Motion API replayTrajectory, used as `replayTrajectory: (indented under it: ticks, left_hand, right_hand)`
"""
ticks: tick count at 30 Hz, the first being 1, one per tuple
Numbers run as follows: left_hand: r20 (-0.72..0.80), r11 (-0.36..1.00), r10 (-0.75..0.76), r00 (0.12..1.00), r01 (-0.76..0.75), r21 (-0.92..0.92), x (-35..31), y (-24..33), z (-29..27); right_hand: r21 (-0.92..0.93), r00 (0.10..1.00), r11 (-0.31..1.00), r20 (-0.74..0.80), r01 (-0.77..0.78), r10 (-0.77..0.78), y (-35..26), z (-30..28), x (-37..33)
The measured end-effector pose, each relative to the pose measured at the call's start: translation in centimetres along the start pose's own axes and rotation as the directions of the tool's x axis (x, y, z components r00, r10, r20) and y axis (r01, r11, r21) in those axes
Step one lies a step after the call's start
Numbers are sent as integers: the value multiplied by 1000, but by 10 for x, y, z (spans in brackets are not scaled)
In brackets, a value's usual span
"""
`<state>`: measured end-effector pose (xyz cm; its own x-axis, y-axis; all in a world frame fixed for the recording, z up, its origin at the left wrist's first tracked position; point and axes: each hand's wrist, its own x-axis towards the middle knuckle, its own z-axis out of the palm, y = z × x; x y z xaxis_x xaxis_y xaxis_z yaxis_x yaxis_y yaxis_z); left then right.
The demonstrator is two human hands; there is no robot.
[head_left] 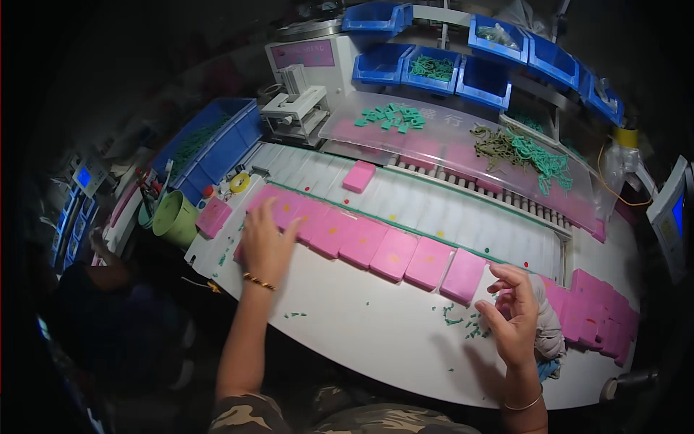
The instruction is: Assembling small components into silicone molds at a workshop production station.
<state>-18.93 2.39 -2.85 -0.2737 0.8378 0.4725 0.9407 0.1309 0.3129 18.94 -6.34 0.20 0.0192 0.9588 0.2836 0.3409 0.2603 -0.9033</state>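
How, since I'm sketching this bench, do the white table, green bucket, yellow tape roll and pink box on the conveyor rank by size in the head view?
1. White table
2. Green bucket
3. Pink box
4. Yellow tape roll

At the left of my feed I see a blue crate (pixel 242 150), with 1 yellow tape roll (pixel 239 182) and a yellow-green bucket (pixel 173 220) near it; a blue-lit screen (pixel 677 206) stands at far right.

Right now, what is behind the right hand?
Bunched grey cloth shows behind the right hand, with pink blocks beyond. The hand covers part of the cloth; that part cannot be seen.
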Motion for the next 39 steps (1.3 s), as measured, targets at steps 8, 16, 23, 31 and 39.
replayTrajectory:
  ticks: [8, 16, 23, 31, 39]
  left_hand:
    - [210, 999, -40, 977, 32, 43, -36, -52, -37]
    - [289, 997, -22, 957, -2, 80, -40, -34, -35]
    - [426, 519, 568, 704, 96, -850, -73, 99, -49]
    - [334, 304, 810, 482, 142, -942, -70, 171, -26]
    - [369, -63, 709, 601, 575, -816, -67, 174, -7]
  right_hand:
    - [-11, 990, 995, 104, 94, -93, -13, 14, -1]
    - [-15, 971, 989, 193, 145, -139, -20, 14, -4]
    - [113, 927, 993, 370, 20, -60, -20, 22, -3]
    - [79, 902, 959, 327, 271, -281, -16, 6, 8]
    - [413, 987, 909, 117, 52, -110, -15, 2, 5]
